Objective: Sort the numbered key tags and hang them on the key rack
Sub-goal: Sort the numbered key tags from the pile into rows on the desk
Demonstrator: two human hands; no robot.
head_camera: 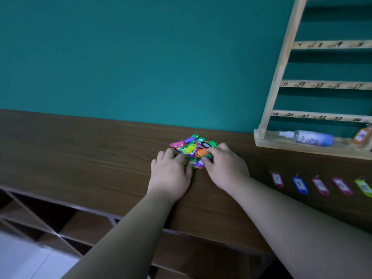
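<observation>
Down at the near edge, open cubby shelves (40, 214) sit under the bench (80, 141), and both forearms reach across it. The left hand (171, 174) lies palm down, grip loose, fingers fairly straight and pressing on the near side of the heap of key tags (193, 147). The right hand (225, 168) works the heap's right side with bent fingers. Whether that grip has pinched a tag I cannot tell, as the fingertips are buried among the colours. Off to the right, a row of sorted tags (320, 186) lies face up, led by the pink tag marked 7 (277, 179). Further back, the wooden key rack (281, 77) stands against the teal wall. No tag visibly hangs on its numbered rails, and a squeeze bottle (310, 137) and an orange tag (362, 135) lie on its base ledge. Best play now, I'd say: spread the heap flat so numbers show, then lift one tag alone — rings snag neighbours.
</observation>
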